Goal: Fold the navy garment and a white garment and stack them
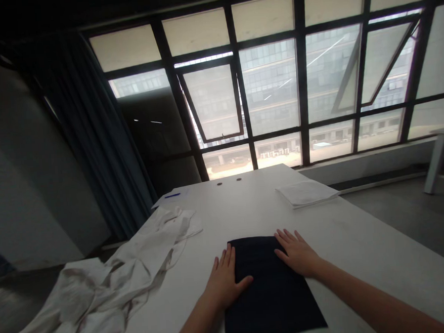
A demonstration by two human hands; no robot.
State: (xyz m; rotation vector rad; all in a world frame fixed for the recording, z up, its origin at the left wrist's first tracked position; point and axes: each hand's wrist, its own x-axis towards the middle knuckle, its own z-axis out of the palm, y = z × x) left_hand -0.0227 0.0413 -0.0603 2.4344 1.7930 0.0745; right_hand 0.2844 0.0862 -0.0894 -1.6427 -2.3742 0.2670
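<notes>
A dark navy folded cloth [271, 295] lies flat on the white table [365, 258] in front of me. My left hand [227, 282] rests along its left edge, fingers stretched forward and thumb reaching over the fabric. On the upper right corner lies my right hand [297, 252], palm down with its fingers spread. Both hands are open and touch the cloth without gripping it. The cloth's near edge looks slightly uneven at the left corner.
Crumpled white fabric [112, 286] spreads along the table's left side and hangs over its edge. A folded white cloth [305, 193] lies at the far right. A blue pen [172, 195] sits on paper at the far left. Windows and a dark curtain [93, 130] stand beyond.
</notes>
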